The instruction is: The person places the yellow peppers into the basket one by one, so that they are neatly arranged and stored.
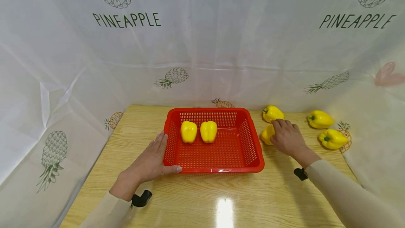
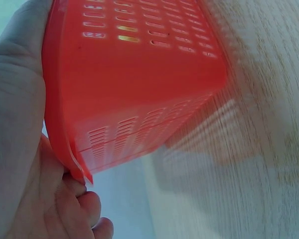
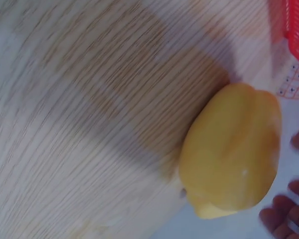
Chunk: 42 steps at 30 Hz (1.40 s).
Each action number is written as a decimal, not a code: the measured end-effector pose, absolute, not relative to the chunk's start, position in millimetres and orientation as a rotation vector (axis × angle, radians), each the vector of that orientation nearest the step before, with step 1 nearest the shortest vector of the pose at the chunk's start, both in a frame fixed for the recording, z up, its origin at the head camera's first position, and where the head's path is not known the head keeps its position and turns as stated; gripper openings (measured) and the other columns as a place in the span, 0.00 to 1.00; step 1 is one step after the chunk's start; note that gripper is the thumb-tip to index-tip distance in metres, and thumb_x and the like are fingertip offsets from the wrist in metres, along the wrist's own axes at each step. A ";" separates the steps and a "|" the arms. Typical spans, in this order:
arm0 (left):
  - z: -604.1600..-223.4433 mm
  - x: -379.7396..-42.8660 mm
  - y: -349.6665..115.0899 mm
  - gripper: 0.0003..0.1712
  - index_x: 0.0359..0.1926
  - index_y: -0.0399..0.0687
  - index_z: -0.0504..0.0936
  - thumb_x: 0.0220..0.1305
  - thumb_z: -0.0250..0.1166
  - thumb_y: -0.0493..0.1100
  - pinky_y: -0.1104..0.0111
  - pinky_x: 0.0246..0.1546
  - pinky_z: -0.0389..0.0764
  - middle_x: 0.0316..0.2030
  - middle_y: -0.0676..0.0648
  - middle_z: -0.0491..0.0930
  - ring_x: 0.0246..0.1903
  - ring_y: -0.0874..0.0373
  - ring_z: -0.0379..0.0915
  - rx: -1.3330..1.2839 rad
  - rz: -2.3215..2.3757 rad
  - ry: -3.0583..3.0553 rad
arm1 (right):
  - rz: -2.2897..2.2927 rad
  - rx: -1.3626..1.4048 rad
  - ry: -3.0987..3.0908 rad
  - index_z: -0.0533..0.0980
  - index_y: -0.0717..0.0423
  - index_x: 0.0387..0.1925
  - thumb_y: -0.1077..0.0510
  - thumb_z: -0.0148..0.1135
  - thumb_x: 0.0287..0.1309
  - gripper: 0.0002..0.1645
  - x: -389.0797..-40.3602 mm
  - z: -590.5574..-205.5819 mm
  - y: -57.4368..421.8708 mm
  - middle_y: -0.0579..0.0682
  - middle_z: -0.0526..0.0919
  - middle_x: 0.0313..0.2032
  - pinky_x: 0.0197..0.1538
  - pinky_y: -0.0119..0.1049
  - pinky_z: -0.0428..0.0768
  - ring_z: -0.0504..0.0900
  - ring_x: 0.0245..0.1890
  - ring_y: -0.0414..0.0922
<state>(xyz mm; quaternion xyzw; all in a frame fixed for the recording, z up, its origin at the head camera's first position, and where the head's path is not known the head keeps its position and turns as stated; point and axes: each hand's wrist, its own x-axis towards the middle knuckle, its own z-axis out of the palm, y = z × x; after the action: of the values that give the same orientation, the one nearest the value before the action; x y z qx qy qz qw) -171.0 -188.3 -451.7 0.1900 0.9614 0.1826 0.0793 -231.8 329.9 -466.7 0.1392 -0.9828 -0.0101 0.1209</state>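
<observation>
A red plastic basket (image 1: 215, 170) with slotted walls stands on the table. Two yellow bell peppers lie inside it, a left one (image 1: 188, 132) and a right one (image 1: 209, 131). At its front left corner rests my left hand (image 1: 150, 161), fingers along the left rim and thumb stretched over the front rim. The left wrist view shows the basket's outer wall (image 2: 139, 74) beside that hand. Right of the basket, my right hand (image 1: 289, 137) reaches over a yellow bell pepper (image 1: 267, 134), partly hiding it. In the right wrist view its fingers are spread, apart from the pepper (image 3: 229, 154).
Behind the right hand lies another yellow bell pepper (image 1: 272, 113). Two more, a rear one (image 1: 321, 119) and a front one (image 1: 333, 139), lie toward the table's right edge. A white pineapple-print sheet (image 1: 202, 45) hangs behind the wooden table (image 1: 190, 200).
</observation>
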 end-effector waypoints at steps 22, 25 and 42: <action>-451.6 -171.6 -189.4 0.80 0.83 0.29 0.43 0.54 0.65 0.84 0.40 0.81 0.52 0.83 0.30 0.40 0.83 0.34 0.41 0.583 0.537 2.886 | -0.205 0.156 -2.899 0.67 0.70 0.39 0.30 0.64 0.66 0.43 -233.7 -481.6 309.6 0.65 0.73 0.35 0.43 0.62 0.75 0.76 0.41 0.65; -451.1 -171.3 -188.4 0.79 0.83 0.30 0.43 0.55 0.68 0.81 0.42 0.81 0.50 0.84 0.31 0.39 0.83 0.36 0.40 0.573 0.541 2.881 | -0.169 0.227 -2.884 0.68 0.71 0.44 0.34 0.68 0.65 0.40 -231.7 -480.7 312.2 0.66 0.75 0.40 0.46 0.64 0.76 0.77 0.47 0.67; -451.8 -170.2 -187.9 0.77 0.83 0.30 0.42 0.57 0.70 0.78 0.41 0.81 0.50 0.84 0.32 0.38 0.83 0.36 0.40 0.569 0.546 2.875 | -0.290 0.616 -2.949 0.58 0.71 0.76 0.38 0.82 0.52 0.66 -232.6 -466.7 347.2 0.72 0.67 0.72 0.72 0.74 0.63 0.66 0.73 0.70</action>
<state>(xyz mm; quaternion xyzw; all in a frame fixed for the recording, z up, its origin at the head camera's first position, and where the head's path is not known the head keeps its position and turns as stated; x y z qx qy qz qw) -170.2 -187.9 -451.8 0.1903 0.9613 0.1825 0.0802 -232.6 347.2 -466.7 0.2032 -0.9727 -0.0958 0.0573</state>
